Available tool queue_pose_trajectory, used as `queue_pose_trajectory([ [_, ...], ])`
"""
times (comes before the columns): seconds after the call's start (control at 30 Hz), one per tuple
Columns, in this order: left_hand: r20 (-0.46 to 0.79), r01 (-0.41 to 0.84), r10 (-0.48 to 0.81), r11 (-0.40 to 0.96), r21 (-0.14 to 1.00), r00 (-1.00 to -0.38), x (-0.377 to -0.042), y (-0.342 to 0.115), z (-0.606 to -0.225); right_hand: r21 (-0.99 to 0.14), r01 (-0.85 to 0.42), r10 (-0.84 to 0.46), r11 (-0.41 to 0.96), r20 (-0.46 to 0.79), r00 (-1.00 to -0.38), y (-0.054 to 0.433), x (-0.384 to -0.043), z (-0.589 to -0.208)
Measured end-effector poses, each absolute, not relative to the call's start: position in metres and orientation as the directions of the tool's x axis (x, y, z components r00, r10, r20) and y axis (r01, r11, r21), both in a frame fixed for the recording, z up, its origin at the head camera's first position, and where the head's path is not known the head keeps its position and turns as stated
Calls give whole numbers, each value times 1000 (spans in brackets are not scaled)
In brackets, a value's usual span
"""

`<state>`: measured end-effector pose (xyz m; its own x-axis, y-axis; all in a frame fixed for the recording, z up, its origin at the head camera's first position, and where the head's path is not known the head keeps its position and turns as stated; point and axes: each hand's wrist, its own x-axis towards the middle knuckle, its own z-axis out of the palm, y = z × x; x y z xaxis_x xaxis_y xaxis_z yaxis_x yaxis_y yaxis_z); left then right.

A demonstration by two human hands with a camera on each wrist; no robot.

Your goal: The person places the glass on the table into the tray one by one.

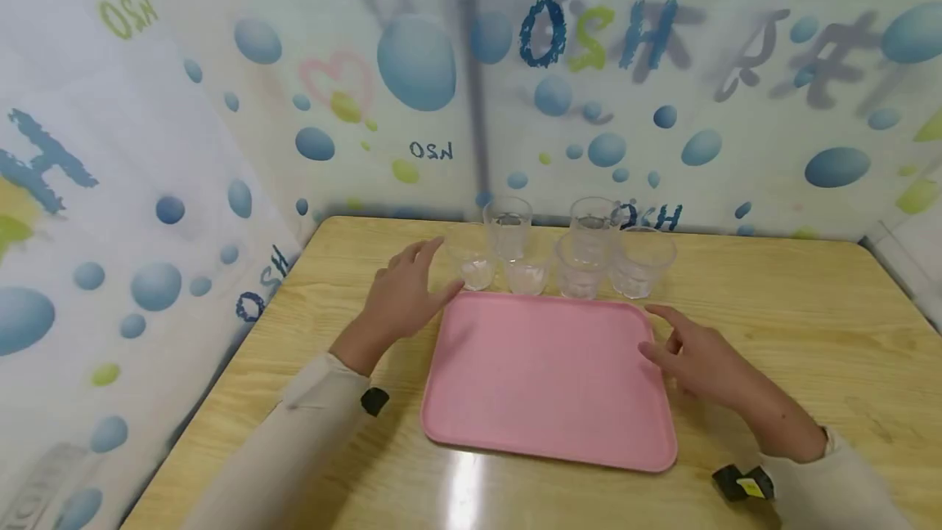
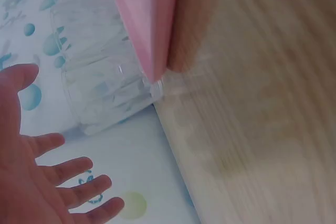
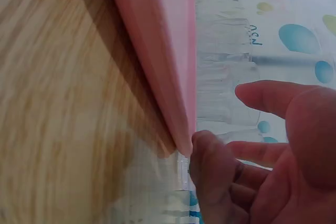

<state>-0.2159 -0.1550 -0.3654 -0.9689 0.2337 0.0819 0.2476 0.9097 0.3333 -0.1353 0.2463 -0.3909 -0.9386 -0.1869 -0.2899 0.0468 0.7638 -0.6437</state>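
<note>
A pink rectangular tray (image 1: 548, 379) lies flat on the wooden table in front of the person. Several clear glasses stand grouped just beyond its far edge, among them a leftmost glass (image 1: 477, 270) and a rightmost glass (image 1: 637, 275). The left hand (image 1: 401, 294), fingers spread, reaches beside the leftmost glass, its thumb over the tray's far left corner. In the left wrist view that hand (image 2: 39, 182) holds nothing. By the tray's far right corner is the right hand (image 1: 699, 358), loosely bent, thumb and index finger apart at the rim with nothing between them.
The wooden table (image 1: 802, 309) extends past both sides of the tray. Behind it and along its left side rise walls (image 1: 353, 121) covered with blue and green bubble prints and lettering. Dark straps hang at both sleeves.
</note>
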Motion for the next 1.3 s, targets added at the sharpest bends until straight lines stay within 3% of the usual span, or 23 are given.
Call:
queue_pose_trajectory([
  [0.2, 70, 250, 242, 891, 380, -968, -243, -132, -363, -707, 106, -212, 699, -347, -914, 252, -140, -406],
  [0.53, -120, 203, 274, 888, 413, -954, -278, -118, -356, -841, 52, -390, 539, -304, -869, 273, -152, -417],
  [0.67, -152, 198, 280, 891, 410, -948, -281, -118, -357, -877, 84, -440, 473, -317, -840, 278, -152, -422],
  [0.93, -122, 189, 263, 885, 425, -957, -281, -121, -357, -926, 140, -512, 352, -315, -799, 282, -156, -431],
  [1.3, -3, 196, 216, 894, 403, -976, -277, -123, -359, -932, 130, -499, 339, -295, -814, 282, -156, -429],
])
